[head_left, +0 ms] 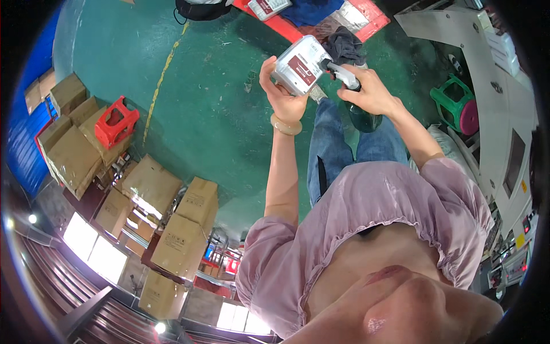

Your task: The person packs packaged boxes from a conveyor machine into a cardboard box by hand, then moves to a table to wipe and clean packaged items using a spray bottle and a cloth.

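Left hand (285, 94) under boxed pack (301, 64), right hand (369, 92) on spray bottle (358, 97), open green floor (212, 109) beside.

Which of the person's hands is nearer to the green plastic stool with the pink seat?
Right. The right hand, gripping a spray bottle's trigger, is on the green plastic stool's side. The left hand, holding a silver packet, is farther away.

A silvery wrapped packet (301, 64) with a dark red label, held tilted.
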`<act>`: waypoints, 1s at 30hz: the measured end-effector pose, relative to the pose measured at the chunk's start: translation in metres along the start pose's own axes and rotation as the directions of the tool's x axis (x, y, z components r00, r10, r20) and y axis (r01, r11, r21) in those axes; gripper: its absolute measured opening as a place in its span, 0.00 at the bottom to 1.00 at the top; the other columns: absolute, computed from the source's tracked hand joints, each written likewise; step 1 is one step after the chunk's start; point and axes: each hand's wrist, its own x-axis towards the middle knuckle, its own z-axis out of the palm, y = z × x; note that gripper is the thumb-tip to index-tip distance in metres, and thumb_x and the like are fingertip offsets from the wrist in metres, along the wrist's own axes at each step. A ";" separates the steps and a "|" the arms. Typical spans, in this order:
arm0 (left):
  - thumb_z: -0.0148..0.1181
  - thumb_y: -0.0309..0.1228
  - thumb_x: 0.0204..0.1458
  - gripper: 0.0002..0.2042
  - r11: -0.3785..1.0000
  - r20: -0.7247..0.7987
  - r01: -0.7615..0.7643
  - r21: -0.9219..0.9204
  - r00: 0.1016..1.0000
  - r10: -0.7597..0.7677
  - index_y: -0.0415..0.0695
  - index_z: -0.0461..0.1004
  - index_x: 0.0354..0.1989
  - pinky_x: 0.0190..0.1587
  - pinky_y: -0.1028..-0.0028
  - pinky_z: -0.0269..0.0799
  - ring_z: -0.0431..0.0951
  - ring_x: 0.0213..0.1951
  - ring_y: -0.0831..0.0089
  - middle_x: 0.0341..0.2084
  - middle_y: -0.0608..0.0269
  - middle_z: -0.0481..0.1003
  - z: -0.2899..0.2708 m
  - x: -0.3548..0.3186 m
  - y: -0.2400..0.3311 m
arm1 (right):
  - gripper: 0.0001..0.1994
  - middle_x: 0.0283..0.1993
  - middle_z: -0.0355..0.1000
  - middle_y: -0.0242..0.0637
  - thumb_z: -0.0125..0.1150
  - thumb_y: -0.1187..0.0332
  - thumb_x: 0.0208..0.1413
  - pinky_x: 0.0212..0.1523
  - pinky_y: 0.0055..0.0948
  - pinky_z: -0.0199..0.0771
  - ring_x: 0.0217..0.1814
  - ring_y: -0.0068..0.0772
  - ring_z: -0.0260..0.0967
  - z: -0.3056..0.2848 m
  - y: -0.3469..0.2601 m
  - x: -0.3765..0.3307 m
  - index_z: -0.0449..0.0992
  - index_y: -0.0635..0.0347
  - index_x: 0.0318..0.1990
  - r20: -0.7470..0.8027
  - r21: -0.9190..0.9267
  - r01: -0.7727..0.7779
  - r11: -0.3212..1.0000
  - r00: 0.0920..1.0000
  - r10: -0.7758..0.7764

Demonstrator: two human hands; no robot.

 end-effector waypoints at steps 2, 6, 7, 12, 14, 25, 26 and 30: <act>0.73 0.19 0.27 0.48 0.999 -0.006 -0.033 0.040 0.999 0.033 0.44 0.45 0.57 0.53 0.66 0.67 0.61 0.54 0.65 0.55 0.57 0.51 0.006 0.002 0.000 | 0.16 0.25 0.70 0.46 0.59 0.64 0.42 0.29 0.34 0.65 0.27 0.41 0.69 0.000 0.003 -0.001 0.70 0.63 0.38 -0.019 -0.006 -0.015 1.000 1.000 0.015; 0.73 0.19 0.27 0.48 0.999 -0.014 -0.027 0.033 1.000 0.027 0.44 0.45 0.57 0.53 0.67 0.66 0.61 0.53 0.65 0.55 0.55 0.52 0.013 0.004 0.001 | 0.15 0.22 0.68 0.48 0.58 0.64 0.42 0.28 0.36 0.64 0.25 0.43 0.68 -0.009 0.011 -0.003 0.68 0.64 0.34 -0.098 0.007 -0.037 0.999 0.995 0.038; 0.72 0.19 0.28 0.47 0.999 -0.014 -0.025 0.036 1.000 0.026 0.45 0.44 0.57 0.53 0.67 0.66 0.61 0.53 0.64 0.55 0.55 0.52 0.013 0.003 0.000 | 0.14 0.21 0.67 0.47 0.58 0.64 0.41 0.28 0.36 0.64 0.24 0.42 0.67 -0.012 0.010 -0.004 0.67 0.64 0.33 -0.099 -0.015 -0.041 0.999 0.994 0.039; 0.72 0.18 0.28 0.47 0.997 -0.015 -0.036 0.067 0.999 0.038 0.45 0.43 0.56 0.53 0.67 0.66 0.61 0.53 0.64 0.54 0.55 0.53 0.017 0.004 -0.004 | 0.14 0.21 0.67 0.45 0.57 0.65 0.41 0.27 0.35 0.65 0.23 0.43 0.67 -0.018 0.015 -0.005 0.68 0.63 0.34 -0.112 -0.044 -0.004 0.999 0.994 -0.001; 0.71 0.18 0.28 0.47 0.996 -0.018 -0.035 0.079 0.999 0.036 0.46 0.43 0.56 0.53 0.67 0.66 0.62 0.52 0.64 0.54 0.55 0.53 0.018 0.003 -0.007 | 0.14 0.22 0.68 0.45 0.57 0.65 0.40 0.28 0.35 0.66 0.24 0.43 0.67 -0.021 0.009 -0.003 0.69 0.62 0.35 -0.079 -0.030 0.029 0.999 0.996 -0.032; 0.69 0.18 0.32 0.48 0.965 0.021 0.259 -0.042 0.966 -0.258 0.47 0.37 0.59 0.50 0.68 0.67 0.64 0.50 0.67 0.49 0.56 0.56 0.023 -0.023 -0.048 | 0.28 0.27 0.68 0.31 0.67 0.63 0.44 0.24 0.22 0.67 0.23 0.20 0.65 -0.089 0.122 0.110 0.63 0.64 0.50 -0.665 0.242 0.257 0.935 0.746 -0.033; 0.69 0.19 0.32 0.47 0.958 0.006 0.268 -0.104 0.963 -0.269 0.46 0.39 0.58 0.50 0.68 0.67 0.63 0.50 0.67 0.49 0.56 0.56 0.022 -0.027 -0.054 | 0.30 0.31 0.68 0.34 0.68 0.62 0.42 0.30 0.24 0.68 0.29 0.23 0.66 -0.087 0.119 0.115 0.63 0.65 0.51 -0.674 0.156 0.186 0.970 0.738 -0.033; 0.66 0.18 0.31 0.42 0.939 -0.037 0.293 -0.181 0.952 -0.305 0.45 0.43 0.54 0.48 0.69 0.69 0.65 0.48 0.68 0.46 0.55 0.55 0.026 -0.038 -0.059 | 0.27 0.42 0.63 0.40 0.67 0.60 0.41 0.47 0.31 0.60 0.45 0.32 0.57 -0.056 0.114 0.099 0.64 0.63 0.46 -0.858 -0.394 0.084 0.915 0.323 -0.399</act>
